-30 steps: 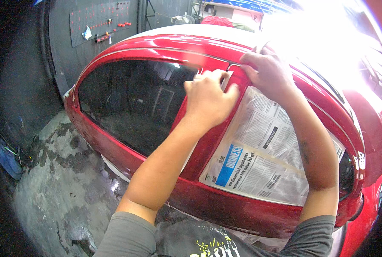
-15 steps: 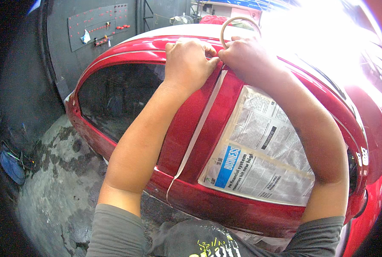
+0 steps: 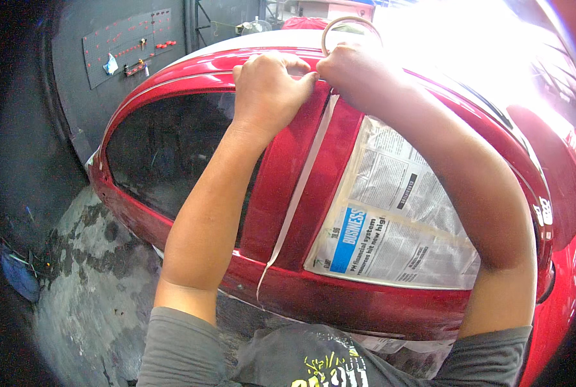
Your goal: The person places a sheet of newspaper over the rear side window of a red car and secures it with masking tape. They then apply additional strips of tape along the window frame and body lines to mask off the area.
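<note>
A ring-shaped roll of masking tape stands up from my right hand, whose fingers are closed around its lower part at the red car's roof edge. Close beside it, my left hand rests at the same edge with thumb and forefinger pinched together. What lies between those fingertips is too small to make out. From just below the hands, a pale tape strip runs down the red pillar between two side windows. Its lower end hangs loose past the window line.
Newspaper taped at its edges covers the window on the right. The dark window on the left is uncovered. A pegboard hangs on the dark wall, and a blue object lies on the stained floor.
The view has shifted slightly, so the car sits a little higher and further left. Both hands stay at the roof edge, with the tape roll still in my right hand.
</note>
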Demonstrator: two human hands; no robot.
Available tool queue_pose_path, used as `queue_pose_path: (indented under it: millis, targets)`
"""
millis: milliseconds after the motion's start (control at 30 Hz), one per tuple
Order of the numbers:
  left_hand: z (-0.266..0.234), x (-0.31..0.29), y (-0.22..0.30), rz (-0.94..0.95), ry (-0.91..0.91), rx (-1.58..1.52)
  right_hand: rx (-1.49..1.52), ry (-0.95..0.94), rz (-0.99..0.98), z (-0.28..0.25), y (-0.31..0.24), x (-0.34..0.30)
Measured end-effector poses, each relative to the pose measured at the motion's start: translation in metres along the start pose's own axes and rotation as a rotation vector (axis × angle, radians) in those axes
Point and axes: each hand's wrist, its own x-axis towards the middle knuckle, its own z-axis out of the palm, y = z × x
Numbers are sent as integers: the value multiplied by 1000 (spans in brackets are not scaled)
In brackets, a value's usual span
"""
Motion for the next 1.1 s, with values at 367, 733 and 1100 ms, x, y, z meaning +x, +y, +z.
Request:
queue_pose_path:
  millis: [367,733,1100]
  targets:
    - [6,-28,18,334,-3,215,257,355,148,11,11,-63]
    - [34,-52,34,271,-18,271,108,331,298,26,-18,-78]
    - [58,-70,46,104,70,134,59,308,383,13,-23,-107]
